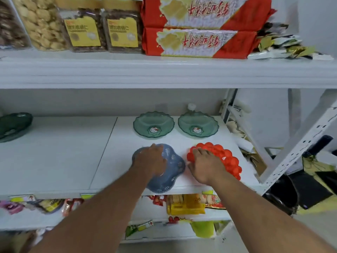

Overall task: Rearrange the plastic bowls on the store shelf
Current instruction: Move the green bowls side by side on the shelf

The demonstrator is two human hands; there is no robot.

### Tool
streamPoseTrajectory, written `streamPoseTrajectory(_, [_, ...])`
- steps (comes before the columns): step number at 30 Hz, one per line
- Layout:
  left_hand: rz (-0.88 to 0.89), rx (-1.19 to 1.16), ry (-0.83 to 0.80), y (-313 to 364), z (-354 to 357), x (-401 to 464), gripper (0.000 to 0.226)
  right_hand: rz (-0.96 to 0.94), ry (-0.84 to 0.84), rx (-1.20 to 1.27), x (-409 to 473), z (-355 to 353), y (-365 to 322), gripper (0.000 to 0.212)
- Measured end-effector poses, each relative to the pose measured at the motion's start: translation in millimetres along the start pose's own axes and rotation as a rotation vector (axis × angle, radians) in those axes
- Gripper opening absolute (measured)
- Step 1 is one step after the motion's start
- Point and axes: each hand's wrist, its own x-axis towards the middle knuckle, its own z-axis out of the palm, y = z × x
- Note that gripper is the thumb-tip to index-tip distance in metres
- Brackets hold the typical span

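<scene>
My left hand (150,159) lies flat, fingers spread, on the blue bowl (169,172) at the shelf (54,152) front, and just right of it my right hand (205,165) presses open-palmed on the red bowl (228,157). Beyond my fingertips two green bowls (154,124) sit side by side, with one dark bowl (14,125) far left. I judge the four-bowl grid nearly set, only the front pair needing squaring.
</scene>
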Motion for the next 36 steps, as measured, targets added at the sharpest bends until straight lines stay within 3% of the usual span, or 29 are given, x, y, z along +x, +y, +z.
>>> streamPoseTrajectory(6, [-0.062, 0.006, -0.010, 8, 2, 34, 0.061, 0.000, 0.021, 0.012, 30, -3, 26, 0.066])
streamPoseTrajectory(22, [-0.225, -0.274, -0.002, -38, 15, 152, 0.061, 0.190, 0.040, 0.055, 139, 0, 68, 0.052])
streamPoseTrajectory(29, [-0.510, -0.697, 0.228, -62, 26, 187, 0.047, 0.469, 0.106, 0.400, 196, 19, 103, 0.049])
streamPoseTrajectory(34, [-0.684, -0.926, 0.353, -71, 33, 210, 0.045, 0.507, 0.015, 0.370, 222, 22, 117, 0.038])
streamPoseTrajectory(35, [-0.706, -0.941, 0.329, -74, 36, 215, 0.037, 0.512, 0.010, 0.385, 227, 24, 120, 0.038])
streamPoseTrajectory(36, [-0.703, -1.128, 0.290, -74, 36, 213, 0.025, 0.477, 0.007, 0.327, 232, 27, 123, 0.038])
